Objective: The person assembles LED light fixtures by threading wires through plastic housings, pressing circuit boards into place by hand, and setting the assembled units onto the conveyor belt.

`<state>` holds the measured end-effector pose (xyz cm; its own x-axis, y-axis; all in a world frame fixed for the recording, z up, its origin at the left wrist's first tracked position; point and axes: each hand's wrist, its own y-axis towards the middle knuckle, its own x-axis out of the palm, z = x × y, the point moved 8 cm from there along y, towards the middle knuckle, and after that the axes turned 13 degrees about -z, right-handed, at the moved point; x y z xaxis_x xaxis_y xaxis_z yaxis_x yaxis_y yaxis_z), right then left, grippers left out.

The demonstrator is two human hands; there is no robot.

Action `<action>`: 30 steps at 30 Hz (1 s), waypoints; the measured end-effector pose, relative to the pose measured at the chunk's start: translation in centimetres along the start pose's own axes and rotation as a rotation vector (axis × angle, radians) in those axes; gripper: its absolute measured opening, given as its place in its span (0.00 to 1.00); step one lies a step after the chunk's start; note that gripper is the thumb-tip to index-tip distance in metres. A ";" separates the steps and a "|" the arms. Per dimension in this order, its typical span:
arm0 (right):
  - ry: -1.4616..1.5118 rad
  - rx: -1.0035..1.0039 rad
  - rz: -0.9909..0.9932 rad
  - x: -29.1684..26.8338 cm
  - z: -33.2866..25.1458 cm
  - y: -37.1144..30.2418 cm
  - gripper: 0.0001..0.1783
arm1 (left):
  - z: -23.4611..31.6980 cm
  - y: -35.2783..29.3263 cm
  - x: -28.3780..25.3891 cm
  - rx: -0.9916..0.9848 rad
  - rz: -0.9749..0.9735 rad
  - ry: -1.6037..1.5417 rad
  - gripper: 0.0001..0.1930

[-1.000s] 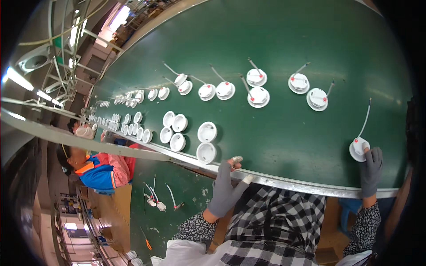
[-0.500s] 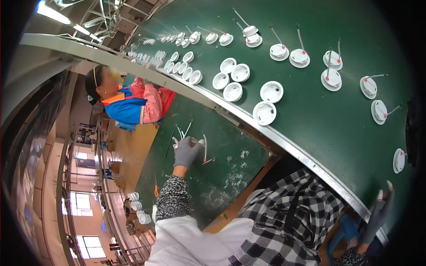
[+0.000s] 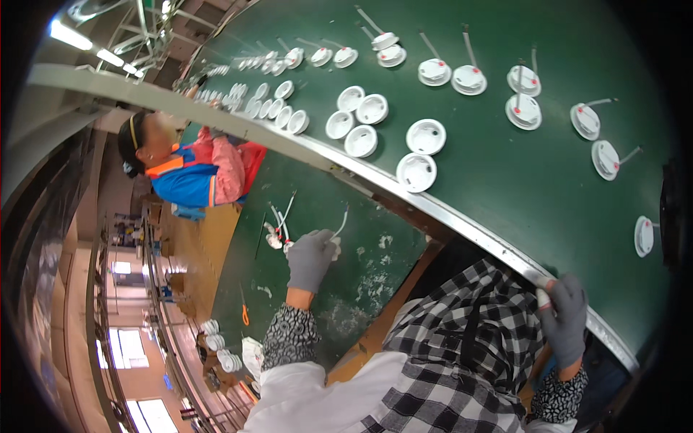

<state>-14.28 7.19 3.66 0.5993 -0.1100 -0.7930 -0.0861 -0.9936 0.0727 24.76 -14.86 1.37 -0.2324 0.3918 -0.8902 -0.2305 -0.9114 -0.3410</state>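
On the head view, the left hand is over on the side table, in a grey glove, fingers bent and drawn in around the lower end of a white wire that sticks up past the fingertips. The glove hides the contact, so I honestly can't tell if I've got it pinched or I'm only touching it. Just left of that hand there's a little cluster of white wires with red bits at the base, plus a thin dark rod. An orange-handled tool lies nearer the bottom.

My right hand is at the metal edge of the long green table, fingers bent, thumb and index tips near each other. Can't tell whether they're pinching anything.

Up on that table I've got white cups sitting open side up in groups, and beyond them a row of white discs with wires standing off them. One lone disc sits at the far right. A co-worker in blue and red is off to the left.
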 end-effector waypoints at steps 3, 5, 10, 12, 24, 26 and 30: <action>0.366 0.006 -0.277 2.8 -0.2 0.8 0.14 | 8.2 -2.0 -2.5 0.412 0.232 0.153 0.07; 0.836 0.157 -0.435 5.7 -0.1 1.1 0.18 | 14.2 -3.7 -2.2 0.657 0.260 0.129 0.06; 1.721 0.170 -0.546 10.6 -0.6 1.3 0.40 | 25.1 -7.6 4.2 1.377 0.153 0.222 0.15; 1.826 0.187 -0.503 9.5 -0.8 1.0 0.37 | 27.0 -8.9 5.9 1.517 0.110 0.213 0.15; 2.089 0.265 -0.200 8.3 2.4 -0.8 0.15 | 26.9 -4.1 10.0 1.042 -0.368 -0.422 0.12; 2.001 0.307 -0.185 8.0 2.6 -0.9 0.15 | 27.2 -3.5 10.9 0.907 -0.595 -0.622 0.11; 1.802 0.373 -0.167 7.5 3.4 -1.5 0.15 | 27.9 -5.9 14.3 0.696 -1.167 -0.626 0.13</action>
<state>-12.31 7.95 -4.46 0.6179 -0.1621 0.7694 0.0567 -0.9668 -0.2491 -3.54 -0.34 -0.88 0.0801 0.9910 0.1068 -0.9171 0.1153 -0.3817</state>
